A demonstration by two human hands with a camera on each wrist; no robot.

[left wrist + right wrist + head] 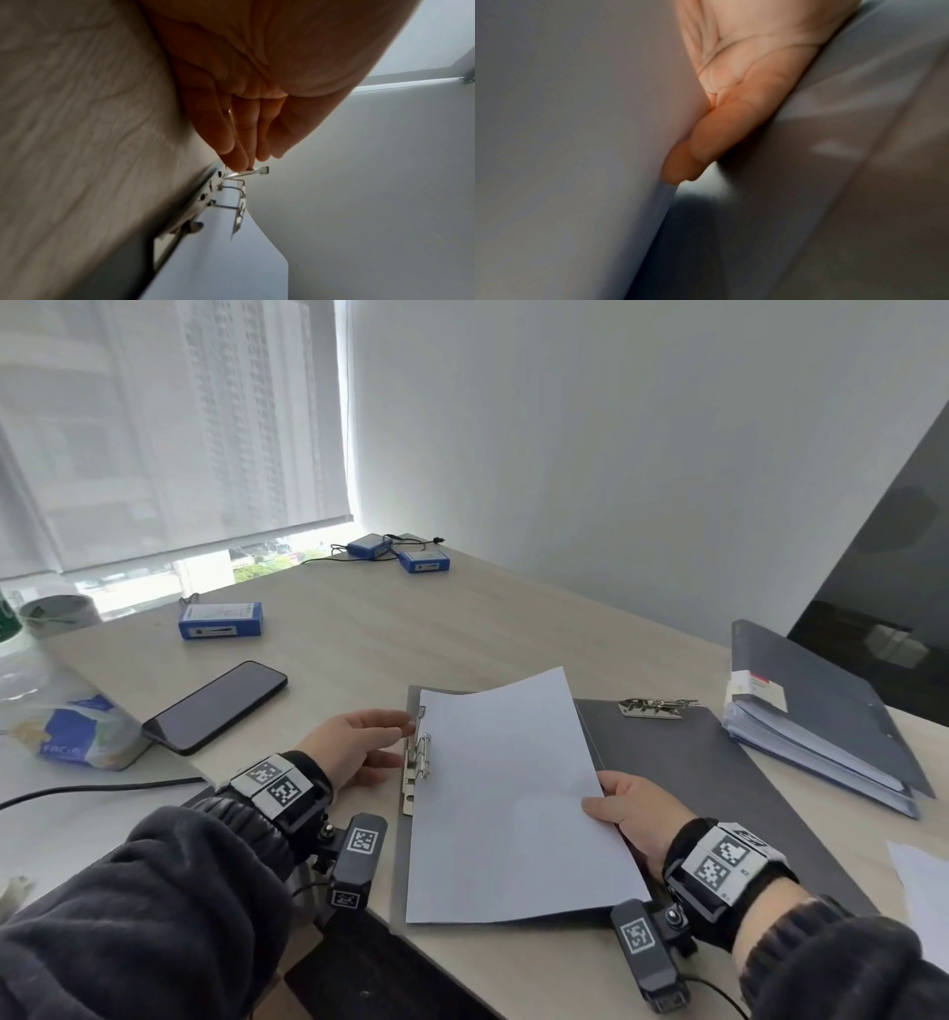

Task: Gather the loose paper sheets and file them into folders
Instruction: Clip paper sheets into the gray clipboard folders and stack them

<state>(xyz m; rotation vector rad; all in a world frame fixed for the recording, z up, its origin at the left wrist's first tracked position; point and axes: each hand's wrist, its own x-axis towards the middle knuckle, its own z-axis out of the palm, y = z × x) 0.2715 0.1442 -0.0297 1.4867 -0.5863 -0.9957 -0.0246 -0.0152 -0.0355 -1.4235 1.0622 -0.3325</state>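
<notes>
An open grey folder lies flat on the table in front of me. White paper sheets rest on its left half, beside the raised metal clip at the folder's left edge. My left hand reaches to that clip; in the left wrist view its straight fingers touch the clip's lever, with the paper below. My right hand pinches the sheets' right edge, thumb on top, and lifts that side slightly. The right wrist view shows its fingers against the paper.
A second metal clip sits at the top of the folder's right half. A closed folder stuffed with papers lies far right, and a loose sheet sits at the right edge. A phone, tissue pack and blue boxes are on the left.
</notes>
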